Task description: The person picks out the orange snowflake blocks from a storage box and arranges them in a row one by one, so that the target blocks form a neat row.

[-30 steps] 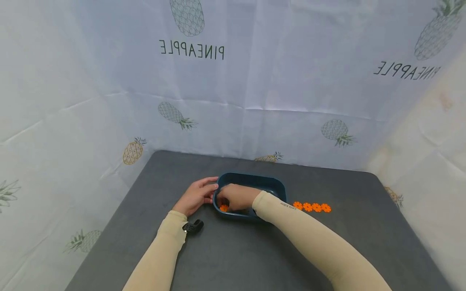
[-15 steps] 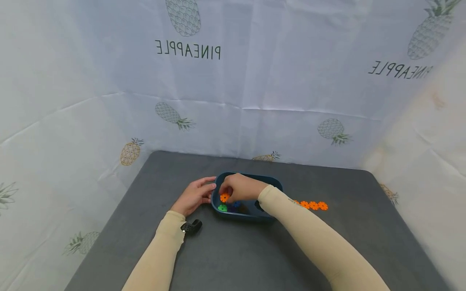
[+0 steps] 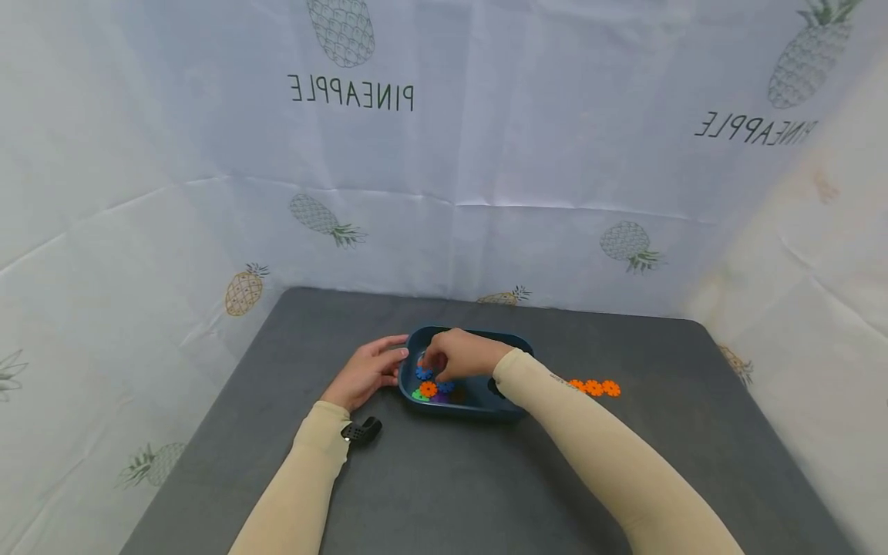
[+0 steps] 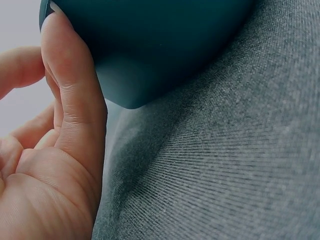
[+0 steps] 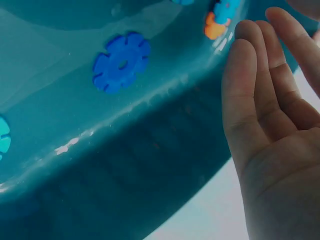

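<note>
A dark teal bin (image 3: 479, 413) stands on the grey table with several flower-shaped plastic discs inside. My left hand (image 3: 368, 373) rests at its left end, the thumb lying along the outer wall in the left wrist view. My right hand (image 3: 473, 354) reaches into the bin, fingers pointing down at the left end. Right by its fingertips lie a blue disc (image 3: 424, 373) and a bit of orange; in the right wrist view this blue disc (image 5: 227, 9) overlaps an orange disc (image 5: 215, 29). Nearer the front are another orange disc (image 3: 428, 389) and a green disc (image 3: 419, 395).
To the right of the bin, a row of orange discs (image 3: 593, 388) lies on the table (image 3: 430, 486), partly covered by the right sleeve (image 3: 583, 432). A black band (image 3: 362, 431) is on the left wrist. White pineapple-print cloth (image 3: 458, 154) hangs behind the table.
My right hand has lifted a little from the bin's floor, uncovering green, blue and orange discs. An orange disc by its fingers now lies lower toward the front. My left hand stays at the bin's end.
</note>
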`<act>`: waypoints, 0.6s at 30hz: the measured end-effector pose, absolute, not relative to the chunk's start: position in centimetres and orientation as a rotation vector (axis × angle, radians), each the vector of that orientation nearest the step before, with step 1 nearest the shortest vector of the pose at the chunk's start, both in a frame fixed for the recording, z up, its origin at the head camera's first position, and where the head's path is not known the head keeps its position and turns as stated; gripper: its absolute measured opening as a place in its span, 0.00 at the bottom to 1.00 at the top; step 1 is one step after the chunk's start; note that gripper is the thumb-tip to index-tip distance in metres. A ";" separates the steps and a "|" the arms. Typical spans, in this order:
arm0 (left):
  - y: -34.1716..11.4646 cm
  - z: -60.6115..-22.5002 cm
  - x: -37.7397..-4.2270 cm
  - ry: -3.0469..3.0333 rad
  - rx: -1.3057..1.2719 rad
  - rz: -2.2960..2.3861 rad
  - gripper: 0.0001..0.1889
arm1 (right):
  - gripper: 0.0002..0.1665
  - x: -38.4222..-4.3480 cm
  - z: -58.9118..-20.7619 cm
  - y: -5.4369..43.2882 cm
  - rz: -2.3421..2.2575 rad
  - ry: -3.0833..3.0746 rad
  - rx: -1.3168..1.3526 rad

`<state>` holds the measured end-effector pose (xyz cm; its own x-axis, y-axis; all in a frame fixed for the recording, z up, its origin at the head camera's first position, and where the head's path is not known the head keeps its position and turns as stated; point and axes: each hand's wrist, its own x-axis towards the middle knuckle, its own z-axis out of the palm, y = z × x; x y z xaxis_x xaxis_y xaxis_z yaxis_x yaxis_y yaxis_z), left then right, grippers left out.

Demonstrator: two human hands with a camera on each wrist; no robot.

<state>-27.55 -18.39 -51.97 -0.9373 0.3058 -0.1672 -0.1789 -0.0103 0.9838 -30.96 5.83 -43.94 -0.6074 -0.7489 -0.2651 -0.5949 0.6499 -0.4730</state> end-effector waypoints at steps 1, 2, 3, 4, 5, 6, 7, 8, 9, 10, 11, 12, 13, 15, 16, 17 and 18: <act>-18.4 -52.0 -27.5 1.936 0.136 2.016 0.30 | 0.19 -30.9 -44.0 5.6 -0.461 2.423 -1.053; -18.5 -52.0 -27.5 1.936 0.139 2.018 0.30 | 0.19 -30.8 -44.0 5.4 -0.455 2.416 -1.057; -18.5 -52.0 -27.5 1.935 0.143 2.021 0.29 | 0.20 -30.7 -44.0 5.2 -0.450 2.408 -1.063; -18.5 -52.0 -27.5 1.931 0.147 2.024 0.29 | 0.19 -30.7 -44.1 5.1 -0.440 2.402 -1.071; -18.5 -52.1 -27.5 1.929 0.155 2.025 0.29 | 0.19 -30.6 -44.1 4.9 -0.429 2.396 -1.081; -18.5 -52.1 -27.6 1.925 0.161 2.027 0.29 | 0.18 -30.5 -44.1 4.7 -0.421 2.388 -1.088; -18.6 -52.2 -27.6 1.923 0.170 2.027 0.29 | 0.17 -30.4 -44.1 4.5 -0.411 2.384 -1.096; -18.6 -52.2 -27.6 1.919 0.176 2.028 0.29 | 0.16 -30.4 -44.2 4.4 -0.404 2.380 -1.104; -18.6 -52.2 -27.6 1.915 0.181 2.030 0.29 | 0.15 -30.3 -44.2 4.3 -0.396 2.378 -1.110; -18.6 -52.2 -27.7 1.912 0.183 2.031 0.29 | 0.14 -30.3 -44.3 4.2 -0.388 2.379 -1.117; -18.6 -52.2 -27.7 1.910 0.183 2.032 0.29 | 0.14 -30.2 -44.4 4.0 -0.379 2.381 -1.122; -18.6 -52.2 -27.7 1.908 0.179 2.036 0.29 | 0.14 -30.2 -44.5 3.9 -0.372 2.383 -1.126; -18.6 -52.2 -27.6 1.909 0.177 2.035 0.29 | 0.14 -30.2 -44.6 3.8 -0.369 2.386 -1.127; -18.6 -52.1 -27.6 1.907 0.167 2.038 0.29 | 0.14 -30.1 -44.7 3.6 -0.363 2.388 -1.124; -18.6 -52.1 -27.6 1.908 0.164 2.037 0.29 | 0.13 -30.1 -44.8 3.5 -0.357 2.389 -1.123; -18.7 -52.1 -27.5 1.909 0.162 2.037 0.29 | 0.13 -30.1 -44.9 3.4 -0.351 2.391 -1.121; -18.7 -52.1 -27.5 1.909 0.160 2.037 0.29 | 0.13 -30.1 -45.0 3.3 -0.347 2.392 -1.119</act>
<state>-27.53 -18.69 -52.12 -0.9344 0.3228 -0.1505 -0.1712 -0.0363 0.9846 -30.07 3.33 -44.96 -0.5550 -0.7720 -0.3099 -0.6523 0.6351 -0.4138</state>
